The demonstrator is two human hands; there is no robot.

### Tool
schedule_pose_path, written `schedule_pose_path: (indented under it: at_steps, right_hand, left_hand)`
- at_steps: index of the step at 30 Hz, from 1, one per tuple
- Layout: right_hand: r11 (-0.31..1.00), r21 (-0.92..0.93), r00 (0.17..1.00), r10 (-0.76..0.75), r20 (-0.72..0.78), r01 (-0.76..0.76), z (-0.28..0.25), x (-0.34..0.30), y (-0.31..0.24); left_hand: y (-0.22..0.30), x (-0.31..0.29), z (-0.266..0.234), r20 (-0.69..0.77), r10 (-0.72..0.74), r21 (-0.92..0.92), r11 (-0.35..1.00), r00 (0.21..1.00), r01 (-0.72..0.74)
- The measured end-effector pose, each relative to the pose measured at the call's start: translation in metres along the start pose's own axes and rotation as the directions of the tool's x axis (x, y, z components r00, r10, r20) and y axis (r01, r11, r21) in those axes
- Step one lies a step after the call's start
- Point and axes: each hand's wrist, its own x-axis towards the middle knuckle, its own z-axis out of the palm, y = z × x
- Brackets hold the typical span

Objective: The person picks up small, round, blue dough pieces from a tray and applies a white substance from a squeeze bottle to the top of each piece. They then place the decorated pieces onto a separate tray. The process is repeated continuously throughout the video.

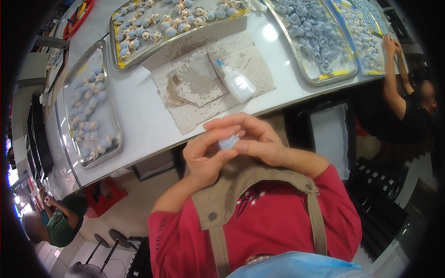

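In front of my apron, both hands are brought together round a small light-blue piece (228, 142), curved like a shell. My left hand (204, 155) is closed on its left side, with thumb and fingers against it. From the right, my right hand (263, 140) pinches the same piece, thumb at its edge and fingers arched over the top. The fingers cover much of it. Just beyond my hands, a white glue bottle (239, 85) with a blue tip lies on a stained cardboard sheet (259, 69).
A metal tray (204, 28) of blue-and-cream figurines stands at the far side. A left tray (110, 121) holds fewer figurines; a right tray (320, 82) holds loose blue shell-like parts. Other people work at right (394, 97) and lower left (62, 222). The table's near edge adjoins my hands.
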Motion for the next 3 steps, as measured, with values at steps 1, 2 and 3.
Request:
schedule_pose_path:
  at_steps: [1,2,3]
  right_hand:
    - [1.0,0.01,1.0,-0.007,0.001,0.007,-0.0009,-0.0001,0.0006]
    - [1.0,0.018,1.0,-0.013,0.003,0.013,-0.0016,-0.0001,0.0014]
    - [0.999,0.027,1.0,-0.02,0.005,0.019,-0.0023,-0.0001,0.0026]
  left_hand:
    - [-0.0007,0.0005,0.0005,0.005,0.009,0.003,1.0,1.0,-0.009]
    - [-0.0009,0.001,0.0007,0.009,0.019,0.006,1.0,1.0,-0.019]
    - [-0.0009,0.0014,0.0009,0.014,0.03,0.009,1.0,0.999,-0.03]
